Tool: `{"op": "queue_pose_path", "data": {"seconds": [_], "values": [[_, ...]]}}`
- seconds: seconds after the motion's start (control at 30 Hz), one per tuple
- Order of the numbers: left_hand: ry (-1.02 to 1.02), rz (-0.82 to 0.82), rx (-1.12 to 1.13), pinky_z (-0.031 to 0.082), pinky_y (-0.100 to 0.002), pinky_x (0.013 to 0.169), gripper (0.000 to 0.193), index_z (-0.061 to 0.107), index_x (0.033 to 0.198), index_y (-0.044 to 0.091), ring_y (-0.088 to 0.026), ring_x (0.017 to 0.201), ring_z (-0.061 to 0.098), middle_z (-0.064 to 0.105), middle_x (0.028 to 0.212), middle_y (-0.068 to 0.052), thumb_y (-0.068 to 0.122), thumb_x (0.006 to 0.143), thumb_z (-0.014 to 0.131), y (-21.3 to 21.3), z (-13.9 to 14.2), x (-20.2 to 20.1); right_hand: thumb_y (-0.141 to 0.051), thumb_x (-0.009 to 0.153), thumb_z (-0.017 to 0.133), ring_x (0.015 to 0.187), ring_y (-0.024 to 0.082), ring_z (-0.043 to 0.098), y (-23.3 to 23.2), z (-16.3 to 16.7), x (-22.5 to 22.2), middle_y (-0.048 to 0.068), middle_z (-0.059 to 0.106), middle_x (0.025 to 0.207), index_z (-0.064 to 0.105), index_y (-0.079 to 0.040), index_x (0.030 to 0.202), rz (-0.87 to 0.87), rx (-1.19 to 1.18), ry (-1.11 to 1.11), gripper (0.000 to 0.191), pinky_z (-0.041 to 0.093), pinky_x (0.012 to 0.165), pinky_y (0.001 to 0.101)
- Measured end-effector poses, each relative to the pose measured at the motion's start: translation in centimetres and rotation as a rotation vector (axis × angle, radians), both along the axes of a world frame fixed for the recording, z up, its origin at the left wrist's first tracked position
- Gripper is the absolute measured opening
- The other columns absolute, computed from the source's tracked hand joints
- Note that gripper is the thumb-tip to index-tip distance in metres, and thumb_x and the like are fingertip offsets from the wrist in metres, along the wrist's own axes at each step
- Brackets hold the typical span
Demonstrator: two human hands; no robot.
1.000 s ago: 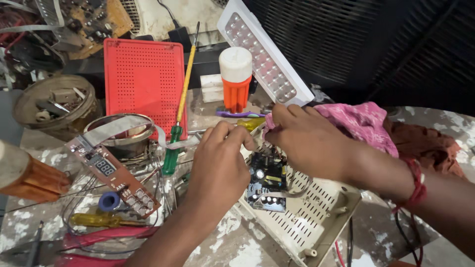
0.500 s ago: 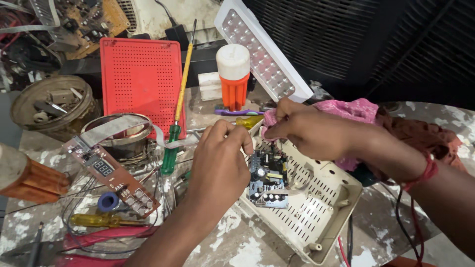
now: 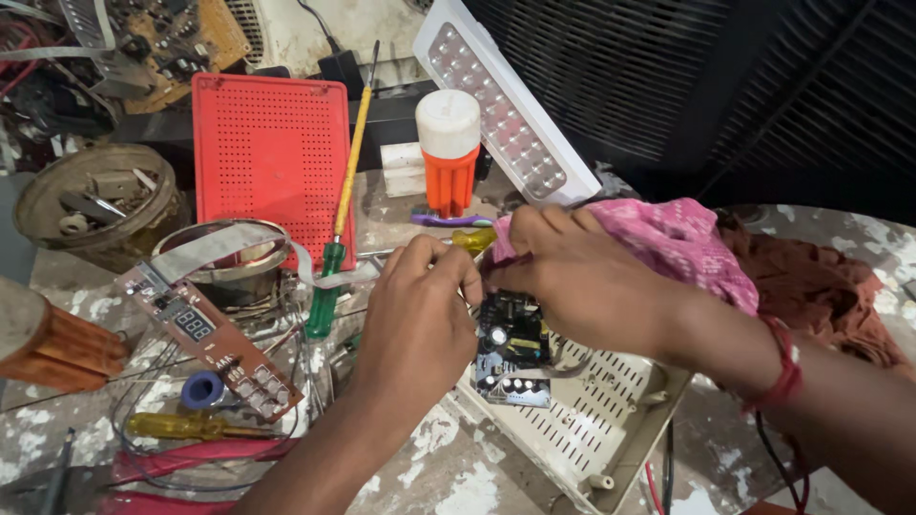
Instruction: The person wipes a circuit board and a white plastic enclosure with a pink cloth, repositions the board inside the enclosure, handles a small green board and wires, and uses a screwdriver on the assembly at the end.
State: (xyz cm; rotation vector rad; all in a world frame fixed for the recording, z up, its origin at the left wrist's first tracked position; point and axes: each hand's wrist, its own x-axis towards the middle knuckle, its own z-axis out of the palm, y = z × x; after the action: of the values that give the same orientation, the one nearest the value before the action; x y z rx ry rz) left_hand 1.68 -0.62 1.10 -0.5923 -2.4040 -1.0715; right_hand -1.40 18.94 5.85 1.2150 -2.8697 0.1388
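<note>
A small dark circuit board (image 3: 513, 349) with capacitors lies in a white vented plastic casing (image 3: 611, 429) on the paint-flecked table. My left hand (image 3: 420, 310) is curled at the board's upper left edge, fingertips pinched together. My right hand (image 3: 582, 277) reaches in from the right and pinches at the board's top edge, fingers meeting those of the left. What the fingertips grip is hidden between the two hands. A red thread band circles my right wrist.
A long green-handled screwdriver (image 3: 339, 205) leans over a red perforated panel (image 3: 272, 157). Left lie a display circuit board (image 3: 205, 334), a yellow screwdriver (image 3: 186, 426) and a bowl of parts (image 3: 95, 200). Behind stand an orange-and-white lamp (image 3: 448, 153), an LED panel (image 3: 501, 105) and a pink cloth (image 3: 677, 243).
The view has shifted slightly and both hands have closed in over the top edge of the circuit board. The white casing has slid a little under the board.
</note>
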Motion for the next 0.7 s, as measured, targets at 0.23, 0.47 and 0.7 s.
{"op": "queue_pose_path", "data": {"seconds": [0.23,0.47,0.7], "values": [[0.021,-0.002,0.027,0.047,-0.05,0.082,0.019,0.061,0.079,0.004,-0.039,0.094,0.06,0.059,0.092,-0.015,-0.013,0.072,0.059,-0.3,-0.3,-0.4,-0.002,0.073,0.058,0.104,0.031,0.048,-0.2,-0.8,0.3,0.012,0.052,0.099,0.073,-0.006,0.121,0.046,0.024,0.114,0.05,0.037,0.084,0.0424],[0.002,-0.002,0.036,0.046,-0.05,0.082,0.019,0.061,0.079,0.004,-0.038,0.095,0.06,0.059,0.093,-0.015,-0.013,0.072,0.059,-0.3,-0.1,-0.5,0.008,0.065,0.056,0.102,0.026,0.049,0.3,0.0,-1.0,0.01,0.052,0.097,0.078,-0.016,0.122,-0.038,-0.041,-0.135,0.065,0.04,0.086,0.0394],[0.03,-0.005,0.013,0.046,-0.05,0.083,0.018,0.06,0.078,0.004,-0.038,0.096,0.06,0.059,0.093,-0.015,-0.012,0.072,0.06,-0.3,-0.3,-0.3,0.006,0.069,0.061,0.104,0.03,0.045,-0.1,-0.9,-0.4,0.012,0.05,0.099,0.073,-0.012,0.122,-0.003,-0.002,-0.019,0.057,0.038,0.088,0.0423]]}}
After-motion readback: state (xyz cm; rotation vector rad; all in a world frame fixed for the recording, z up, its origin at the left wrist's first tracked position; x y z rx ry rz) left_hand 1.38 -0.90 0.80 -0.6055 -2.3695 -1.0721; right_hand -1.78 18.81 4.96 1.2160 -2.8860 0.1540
